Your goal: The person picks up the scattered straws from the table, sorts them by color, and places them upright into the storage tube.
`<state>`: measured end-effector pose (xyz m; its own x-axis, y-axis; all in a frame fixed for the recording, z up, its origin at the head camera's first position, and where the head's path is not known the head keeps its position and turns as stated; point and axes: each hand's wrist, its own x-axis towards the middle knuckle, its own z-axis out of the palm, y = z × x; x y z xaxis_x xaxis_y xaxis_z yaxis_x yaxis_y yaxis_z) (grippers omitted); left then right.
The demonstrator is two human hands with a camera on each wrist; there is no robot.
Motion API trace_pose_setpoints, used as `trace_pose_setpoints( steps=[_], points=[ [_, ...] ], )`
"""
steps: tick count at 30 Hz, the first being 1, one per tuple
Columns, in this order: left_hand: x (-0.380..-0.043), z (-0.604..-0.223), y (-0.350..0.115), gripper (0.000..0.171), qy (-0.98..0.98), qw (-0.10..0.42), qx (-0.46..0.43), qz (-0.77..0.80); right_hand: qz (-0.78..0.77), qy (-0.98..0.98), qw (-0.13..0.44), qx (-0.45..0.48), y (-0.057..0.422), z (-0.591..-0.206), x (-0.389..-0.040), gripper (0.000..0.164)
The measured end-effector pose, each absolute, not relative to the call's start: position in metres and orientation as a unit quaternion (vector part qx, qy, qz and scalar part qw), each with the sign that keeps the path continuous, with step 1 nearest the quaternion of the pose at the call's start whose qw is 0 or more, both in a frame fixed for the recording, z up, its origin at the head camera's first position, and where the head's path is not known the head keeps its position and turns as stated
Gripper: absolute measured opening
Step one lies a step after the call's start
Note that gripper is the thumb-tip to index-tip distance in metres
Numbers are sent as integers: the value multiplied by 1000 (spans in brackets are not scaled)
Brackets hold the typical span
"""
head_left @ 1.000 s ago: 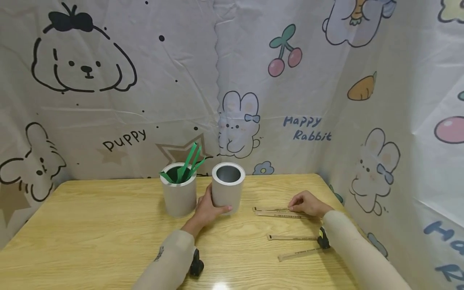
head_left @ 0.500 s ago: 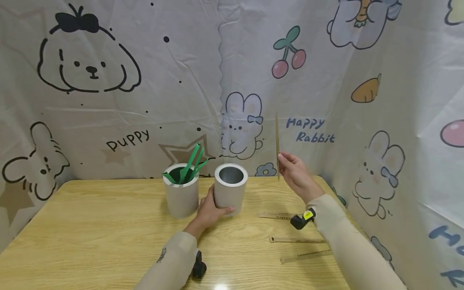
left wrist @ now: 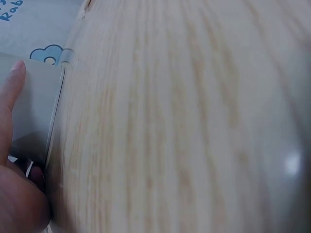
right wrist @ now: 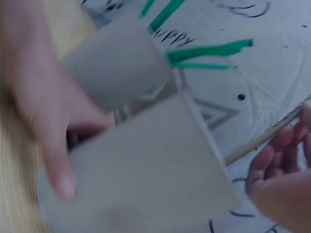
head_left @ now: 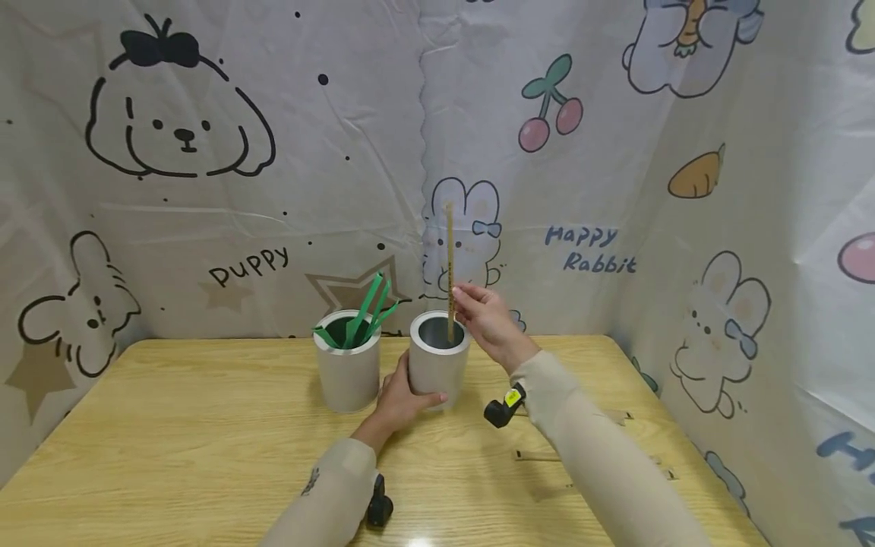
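My left hand [head_left: 396,399] grips the lower side of a white, grey-lined cylindrical container [head_left: 437,374], which stands upright on the table. In the left wrist view its thumb lies along the container wall [left wrist: 36,111]. Above the rim, my right hand [head_left: 491,325] pinches a thin brown paper-wrapped stick [head_left: 450,251] with printing on it. The stick is held nearly upright, and its lower end reaches into the container's mouth. To the left stands a second white container [head_left: 349,376], holding several green strips [head_left: 370,304].
More brown paper-wrapped sticks [head_left: 535,456] lie on the wooden table [head_left: 191,433] at the right, partly hidden under my right forearm. A printed cloth [head_left: 328,167] hangs along the back and right edges of the table.
My right hand has picked up a paper-wrapped stick from the table, turned it upright and carried it left to the container. The left hand has kept its grip there.
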<state>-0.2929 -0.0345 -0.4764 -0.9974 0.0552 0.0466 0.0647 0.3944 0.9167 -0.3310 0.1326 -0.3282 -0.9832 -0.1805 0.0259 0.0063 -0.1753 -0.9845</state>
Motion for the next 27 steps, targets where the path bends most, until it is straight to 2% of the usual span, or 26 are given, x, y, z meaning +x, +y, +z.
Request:
trace_pose_setpoints(
  steps=[4,9,13,18,23,27],
  points=[
    [-293,-478,-34,111,-835,4,-35,-549,-678,729,59,-72,153,-336,-329,37],
    [-293,-478,-34,112,-836,6,-31,-548,-557,818,77,-123,207,-361,-325,41],
    [-293,-479,-36,113,-838,4,-26,-546,-444,871,115,-179,263,-399,-318,39],
    [-293,-479,-38,112,-837,7,-25,-546,-391,892,124,-191,318,-431,-309,31],
    [-291,-479,-38,112,-838,0,-30,-544,-380,895,117,-200,348,-443,-304,20],
    [-291,-477,-36,111,-836,-5,-31,-548,-358,901,108,-221,354,-445,-302,12]
  ],
)
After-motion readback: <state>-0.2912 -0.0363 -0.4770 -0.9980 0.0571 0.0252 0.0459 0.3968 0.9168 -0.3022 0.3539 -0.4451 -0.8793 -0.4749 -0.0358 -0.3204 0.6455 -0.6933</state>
